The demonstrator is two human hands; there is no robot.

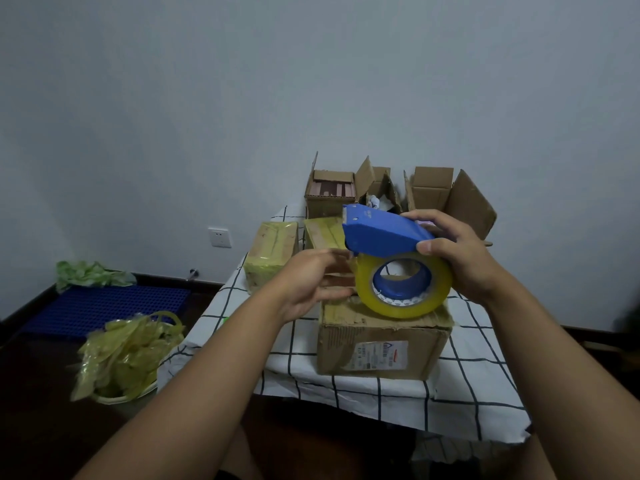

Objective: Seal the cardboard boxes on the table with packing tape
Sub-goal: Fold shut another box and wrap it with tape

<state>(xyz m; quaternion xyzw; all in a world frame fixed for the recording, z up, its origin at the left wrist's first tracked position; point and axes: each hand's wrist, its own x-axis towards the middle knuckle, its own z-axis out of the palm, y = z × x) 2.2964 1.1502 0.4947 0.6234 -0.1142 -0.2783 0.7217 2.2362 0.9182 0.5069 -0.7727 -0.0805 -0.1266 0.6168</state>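
Blue plastic fills the right hand (pixel 460 258); its fingers (pixel 431 247) curl round the tape dispenser (pixel 381 233), whose yellowish roll (pixel 403 289) hangs above the nearest cardboard box (pixel 377 344); the left hand's (pixel 308 282) fingers (pixel 334 259), loosely spread, reach for the roll's edge, seemingly seeking the tape end; next, likely drawing tape onto that box's seam; open boxes (pixel 446 199) wait farther back on the checked surface (pixel 346 393).

We are seeing a blue tape dispenser (pixel 381 232) carrying a translucent yellow tape roll (pixel 403 285) over a brown cardboard box (pixel 377 344) bearing a white label (pixel 379 355). The worktop (pixel 346 393) is wearing a white cloth with a black grid. We are also noticing yellow-taped boxes (pixel 272 252), a blue mat (pixel 104 306), and a grey-white wall (pixel 311 81).
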